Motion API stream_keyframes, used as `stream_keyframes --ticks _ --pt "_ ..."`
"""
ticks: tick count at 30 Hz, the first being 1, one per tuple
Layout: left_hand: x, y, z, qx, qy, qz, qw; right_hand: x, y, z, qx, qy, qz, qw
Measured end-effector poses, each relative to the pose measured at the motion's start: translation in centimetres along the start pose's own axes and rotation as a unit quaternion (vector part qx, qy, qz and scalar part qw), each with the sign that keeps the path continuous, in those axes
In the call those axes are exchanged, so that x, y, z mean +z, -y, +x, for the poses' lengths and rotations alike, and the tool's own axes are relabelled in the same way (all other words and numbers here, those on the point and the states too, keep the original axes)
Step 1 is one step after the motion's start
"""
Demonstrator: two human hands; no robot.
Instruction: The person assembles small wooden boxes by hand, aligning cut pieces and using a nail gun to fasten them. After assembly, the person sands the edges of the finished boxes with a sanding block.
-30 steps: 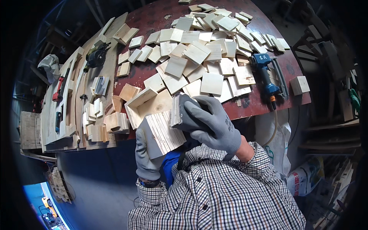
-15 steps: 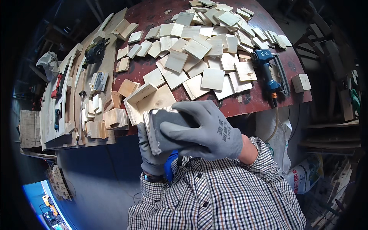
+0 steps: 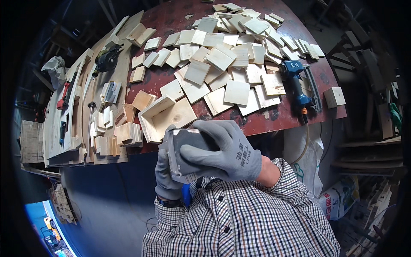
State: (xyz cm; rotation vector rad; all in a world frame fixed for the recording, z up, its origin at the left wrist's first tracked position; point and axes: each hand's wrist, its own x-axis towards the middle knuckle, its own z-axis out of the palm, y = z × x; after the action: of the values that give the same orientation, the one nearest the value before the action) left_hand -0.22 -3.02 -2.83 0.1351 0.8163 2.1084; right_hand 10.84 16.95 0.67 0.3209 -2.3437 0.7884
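Both my hands wear grey gloves and hold one flat block (image 3: 185, 144) close to my chest, just below the table's front edge. Its face toward me is dark grey, with a pale edge showing on the left. My right hand (image 3: 227, 150) wraps over the block from the right, fingers across its face. From below and behind, my left hand (image 3: 165, 176) cups it, mostly hidden by the block. An open shallow wooden box (image 3: 162, 116) lies on the table right above my hands.
Several square plywood panels (image 3: 222, 60) cover the dark red table (image 3: 171, 19). A blue nail gun (image 3: 295, 81) lies at the right, with a small wooden block (image 3: 335, 97) beyond it. Stacked small pieces (image 3: 114, 133) and hand tools sit on planks at the left. A white sack (image 3: 309, 162) hangs under the table.
The piece in my hands has been turned: a pale wood-grain face showed a second ago, now a dark grey face shows. My right hand has slid across it.
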Motion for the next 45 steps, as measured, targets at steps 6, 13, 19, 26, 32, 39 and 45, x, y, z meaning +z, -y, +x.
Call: stream_keyframes --ticks 6,13,19,26,32,39,45 --pt "-0.3 -0.1 -0.4 0.143 0.024 0.159 0.977 0.2 -4.4 -2.1 0.252 -0.103 0.113 0.956" --pt "1.3 -0.6 -0.3 0.378 0.061 0.629 0.676 -2.2 -0.2 -0.1 0.068 0.063 0.047 0.995" --pt "-0.2 -0.5 -1.2 0.333 0.022 0.632 0.699 -1.2 -4.9 -4.4 0.269 0.003 -0.058 0.961" --pt "3.0 -1.9 -0.9 0.358 -0.011 0.702 0.616 -1.6 0.5 0.4 0.126 0.022 -0.042 0.991" --pt "1.6 -2.7 -1.3 0.426 -0.047 0.677 0.598 -0.3 -6.6 -4.3 0.332 -0.022 0.002 0.943" --pt "0.4 -1.1 -1.3 0.345 -0.062 0.524 0.776 0.2 -0.8 -0.4 0.120 -0.024 0.183 0.976" --pt "0.8 -1.0 -0.9 0.293 -0.048 0.316 0.901 2.1 -3.9 -5.0 0.432 -0.140 0.305 0.837"
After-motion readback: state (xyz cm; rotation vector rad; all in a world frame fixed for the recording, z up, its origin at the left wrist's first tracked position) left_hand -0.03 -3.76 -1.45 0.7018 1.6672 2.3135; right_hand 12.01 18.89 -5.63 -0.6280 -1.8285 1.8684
